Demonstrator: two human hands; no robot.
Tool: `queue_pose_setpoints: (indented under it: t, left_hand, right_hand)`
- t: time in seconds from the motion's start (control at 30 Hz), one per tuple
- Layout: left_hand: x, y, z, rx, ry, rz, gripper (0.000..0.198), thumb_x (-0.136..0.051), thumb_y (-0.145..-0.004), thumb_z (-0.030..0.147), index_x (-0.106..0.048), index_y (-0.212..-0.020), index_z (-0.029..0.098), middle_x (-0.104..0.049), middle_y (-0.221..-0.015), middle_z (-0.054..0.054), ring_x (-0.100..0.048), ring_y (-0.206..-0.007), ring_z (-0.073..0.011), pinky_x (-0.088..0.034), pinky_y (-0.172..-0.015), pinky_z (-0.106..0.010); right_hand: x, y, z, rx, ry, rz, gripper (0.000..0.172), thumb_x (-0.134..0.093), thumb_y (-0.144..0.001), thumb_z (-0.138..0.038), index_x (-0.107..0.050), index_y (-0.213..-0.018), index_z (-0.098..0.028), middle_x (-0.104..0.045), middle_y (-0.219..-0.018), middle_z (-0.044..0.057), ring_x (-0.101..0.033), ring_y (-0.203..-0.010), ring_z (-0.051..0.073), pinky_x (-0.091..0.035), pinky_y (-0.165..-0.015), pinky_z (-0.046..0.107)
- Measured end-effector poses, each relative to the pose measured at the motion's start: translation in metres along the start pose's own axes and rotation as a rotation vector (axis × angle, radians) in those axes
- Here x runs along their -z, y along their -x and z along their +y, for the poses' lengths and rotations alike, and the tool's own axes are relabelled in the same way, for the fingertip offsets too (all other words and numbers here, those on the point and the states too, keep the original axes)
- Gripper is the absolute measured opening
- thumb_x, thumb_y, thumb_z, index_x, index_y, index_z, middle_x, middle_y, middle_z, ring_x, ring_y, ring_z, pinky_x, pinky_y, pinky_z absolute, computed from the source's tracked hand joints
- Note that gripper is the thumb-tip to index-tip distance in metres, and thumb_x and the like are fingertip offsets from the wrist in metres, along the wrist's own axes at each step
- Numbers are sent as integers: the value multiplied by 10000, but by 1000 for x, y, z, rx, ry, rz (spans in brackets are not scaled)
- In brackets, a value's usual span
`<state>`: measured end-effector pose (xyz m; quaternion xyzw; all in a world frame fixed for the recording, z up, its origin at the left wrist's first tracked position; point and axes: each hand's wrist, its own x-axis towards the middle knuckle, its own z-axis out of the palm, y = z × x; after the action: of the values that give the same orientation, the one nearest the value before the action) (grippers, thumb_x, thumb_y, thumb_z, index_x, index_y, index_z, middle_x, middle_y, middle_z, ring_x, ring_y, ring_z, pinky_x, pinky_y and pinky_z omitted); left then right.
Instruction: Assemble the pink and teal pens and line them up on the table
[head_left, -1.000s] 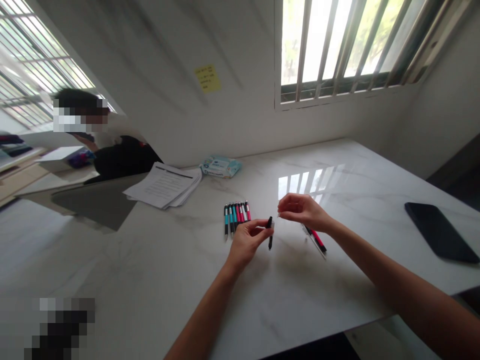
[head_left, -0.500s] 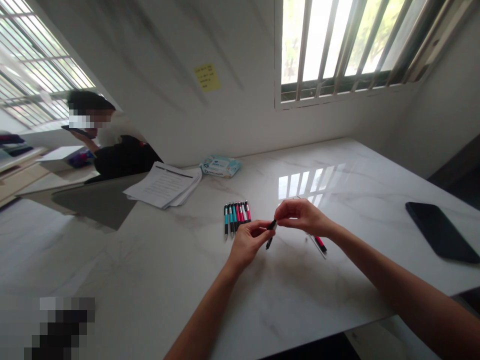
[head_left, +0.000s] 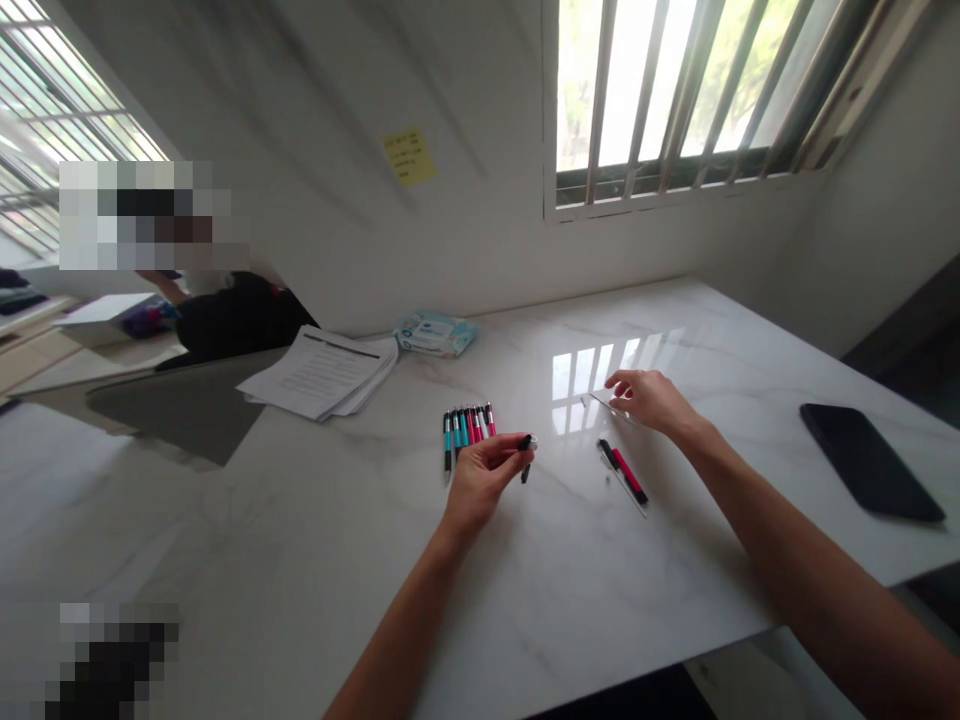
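- The left hand (head_left: 480, 490) grips a slim black pen (head_left: 526, 452) between thumb and curled fingers, a firm pinch that seems to hold the pen steady above the white marble bench (head_left: 300, 540).
- The right hand (head_left: 651, 400) is open, its fingers loosely spread over a thin clear plastic strip (head_left: 611, 408). Whether they touch the strip cannot be told.
- A short black pen piece (head_left: 607, 454) and a red pen barrel (head_left: 630, 476) lie side by side just below the right hand, within easy reach, beside a narrow clear strip (head_left: 624, 492).
- A neat row of teal and pink pens (head_left: 466, 428) lies just beyond the left hand, the barrels parallel, apparently grouped so that they stay together and leave the bench in front free.
- A sheaf of white printed papers (head_left: 315, 372) and a blue-and-white packet of wet wipes (head_left: 435, 335) sit toward the wall, seemingly kept out of the way.
- A black smartphone (head_left: 868, 462) lies well apart at the right.
- A yellow sticky note (head_left: 409, 155) is stuck on the white wall, beside a barred window (head_left: 675, 90).
- A seated person in dark clothing (head_left: 232, 318) is beyond the far end of the bench, well apart from both hands.
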<state>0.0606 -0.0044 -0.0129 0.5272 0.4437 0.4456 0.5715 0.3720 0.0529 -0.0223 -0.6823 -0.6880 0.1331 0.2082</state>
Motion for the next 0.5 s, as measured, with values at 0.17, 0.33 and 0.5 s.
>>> queue_pose_setpoints:
  t: [0.17, 0.33, 0.5]
  left_hand:
    - [-3, 2, 5, 9, 2, 11, 374, -922, -680, 379, -838, -979, 171, -807, -911, -92, -728, -853, -208, -593, -795, -313]
    - [-3, 1, 4, 0, -4, 1, 381, -917, -686, 378, -838, -992, 165, -803, -892, -97, -729, -842, -223, -599, -772, -332]
    - [-3, 1, 1, 2, -19, -9, 378, -914, -687, 378, -839, -990, 164, -799, -866, -91, -718, -805, -205, -585, -739, -309]
  right_hand:
    - [-3, 2, 0, -1, 32, -85, 254, -691, -841, -130, -772, -1065, -216, -790, -917, 63, -727, -844, 233, -504, -708, 299]
    - [-13, 2, -2, -16, 75, -69, 329, -642, -853, -96, -747, -1151, -186, -782, -904, 94, -713, -836, 236, -474, -690, 281]
    - [-5, 1, -6, -46, 45, -97, 259, -614, -858, -164, -783, -1053, -164, -770, -886, 103, -697, -832, 246, -466, -683, 294]
